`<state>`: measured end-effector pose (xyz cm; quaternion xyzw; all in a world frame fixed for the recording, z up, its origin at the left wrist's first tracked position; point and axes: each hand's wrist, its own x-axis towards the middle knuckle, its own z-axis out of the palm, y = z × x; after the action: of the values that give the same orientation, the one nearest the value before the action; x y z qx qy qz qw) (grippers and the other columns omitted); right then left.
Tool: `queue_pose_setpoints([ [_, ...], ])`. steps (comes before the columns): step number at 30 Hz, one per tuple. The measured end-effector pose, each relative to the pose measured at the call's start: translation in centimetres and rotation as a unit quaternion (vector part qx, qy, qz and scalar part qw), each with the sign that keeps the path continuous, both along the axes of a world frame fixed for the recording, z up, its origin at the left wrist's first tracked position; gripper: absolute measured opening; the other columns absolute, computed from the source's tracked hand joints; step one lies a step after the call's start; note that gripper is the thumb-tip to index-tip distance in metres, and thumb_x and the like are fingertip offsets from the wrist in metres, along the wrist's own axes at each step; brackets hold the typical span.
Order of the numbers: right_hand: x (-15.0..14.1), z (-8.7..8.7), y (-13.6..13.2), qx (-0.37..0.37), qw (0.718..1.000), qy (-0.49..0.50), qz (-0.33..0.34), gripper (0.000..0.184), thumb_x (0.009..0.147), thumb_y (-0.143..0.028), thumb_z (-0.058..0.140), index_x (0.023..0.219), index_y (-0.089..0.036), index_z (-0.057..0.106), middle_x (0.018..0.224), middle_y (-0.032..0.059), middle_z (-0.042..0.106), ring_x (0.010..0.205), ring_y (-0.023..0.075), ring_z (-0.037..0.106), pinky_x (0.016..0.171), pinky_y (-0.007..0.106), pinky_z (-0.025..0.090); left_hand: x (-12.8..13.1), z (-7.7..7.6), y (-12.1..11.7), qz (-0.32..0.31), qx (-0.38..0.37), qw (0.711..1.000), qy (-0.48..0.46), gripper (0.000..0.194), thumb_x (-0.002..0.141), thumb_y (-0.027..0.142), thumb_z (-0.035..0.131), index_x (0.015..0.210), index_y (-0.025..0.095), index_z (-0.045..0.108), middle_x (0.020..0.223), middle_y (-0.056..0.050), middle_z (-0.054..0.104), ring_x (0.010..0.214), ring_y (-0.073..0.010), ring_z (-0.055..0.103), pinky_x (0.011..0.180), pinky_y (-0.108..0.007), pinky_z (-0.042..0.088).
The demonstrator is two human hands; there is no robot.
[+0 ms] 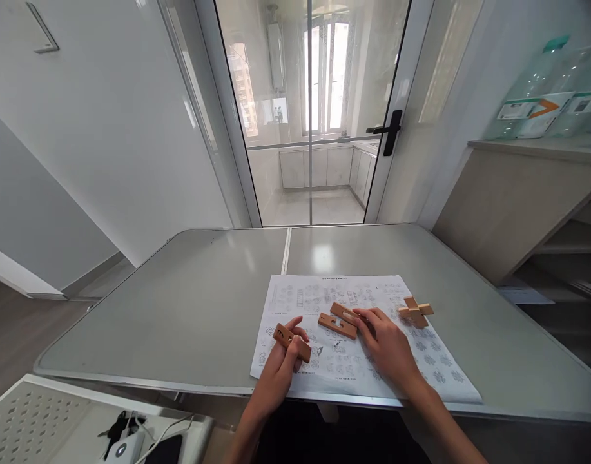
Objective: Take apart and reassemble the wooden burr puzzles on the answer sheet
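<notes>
My left hand [280, 364] is closed around a wooden puzzle piece [292, 343] with a dark mark near one end, held over the left part of a printed sheet [305, 296]. The fingers of my right hand [386, 341] rest on the near end of a second slotted wooden piece [342, 312]; that end is partly hidden under them. Just in front of it lies a third notched wooden piece [337, 325], flat on the paper. At the sheet's right edge sits a cluster of crossed wooden pieces [415, 313]. Small line drawings cover the sheet.
The grey folding table [203, 303] has a seam [286, 251] across it. A glass door [309, 161] stands behind. Plastic bottles [541, 96] are on a shelf at right. At lower left, a white perforated tray [44, 419] holds keys [115, 430] and cables.
</notes>
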<state>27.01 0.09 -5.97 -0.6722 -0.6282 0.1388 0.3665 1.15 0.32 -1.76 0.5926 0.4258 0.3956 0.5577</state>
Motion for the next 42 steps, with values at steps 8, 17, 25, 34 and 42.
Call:
queue_pose_setpoints([
  [8,-0.2,0.0,0.1,0.002,1.0,-0.019,0.007,0.034,0.106,-0.038,0.044,0.123,-0.024,0.07,0.123,0.0067,0.068,0.094,0.0234,0.073,0.082,0.037,0.056,0.4,0.6,0.0,-0.023,0.004,0.999,0.046,0.058,0.104,0.06,0.042,0.144,0.018,0.05,0.089,-0.004,0.067,0.075,-0.0189,0.054,0.07,-0.03,0.043],
  [17,-0.6,0.9,-0.3,0.013,0.999,-0.01,0.052,0.04,0.099,-0.051,0.059,0.129,-0.026,0.066,0.125,0.0078,0.067,0.104,0.0257,0.071,0.086,0.037,0.058,1.6,1.8,0.5,-0.06,0.114,0.972,0.199,0.04,0.107,0.053,0.039,0.099,0.022,0.062,0.073,0.0,0.057,0.067,-0.0184,0.052,0.067,-0.029,0.041],
  [25,-0.4,0.8,-0.2,0.023,0.998,0.017,0.064,0.034,0.097,-0.041,0.065,0.128,-0.027,0.065,0.127,0.0064,0.066,0.11,0.0254,0.069,0.092,0.038,0.057,3.2,1.9,4.2,-0.128,0.248,0.904,0.325,0.043,0.106,0.046,0.043,0.087,0.023,0.074,0.078,-0.004,0.066,0.072,-0.021,0.061,0.068,-0.03,0.044],
  [34,-0.2,0.9,-0.1,0.014,0.996,0.051,0.078,0.034,0.098,-0.039,0.063,0.131,-0.027,0.063,0.132,0.0082,0.065,0.116,0.0274,0.066,0.098,0.043,0.055,5.4,-0.5,5.7,-0.123,0.321,0.863,0.371,0.034,0.102,0.05,0.053,0.088,0.022,0.064,0.09,-0.004,0.069,0.067,-0.0184,0.064,0.063,-0.03,0.045],
  [42,0.0,1.0,0.0,0.014,0.993,0.075,0.095,0.032,0.1,-0.04,0.059,0.129,-0.027,0.064,0.136,0.0081,0.065,0.119,0.0273,0.066,0.101,0.043,0.054,5.9,-0.8,6.0,-0.061,0.423,0.831,0.356,0.026,0.092,0.035,0.072,0.11,0.021,0.058,0.117,-0.01,0.061,0.106,-0.0297,0.06,0.091,-0.045,0.052],
])
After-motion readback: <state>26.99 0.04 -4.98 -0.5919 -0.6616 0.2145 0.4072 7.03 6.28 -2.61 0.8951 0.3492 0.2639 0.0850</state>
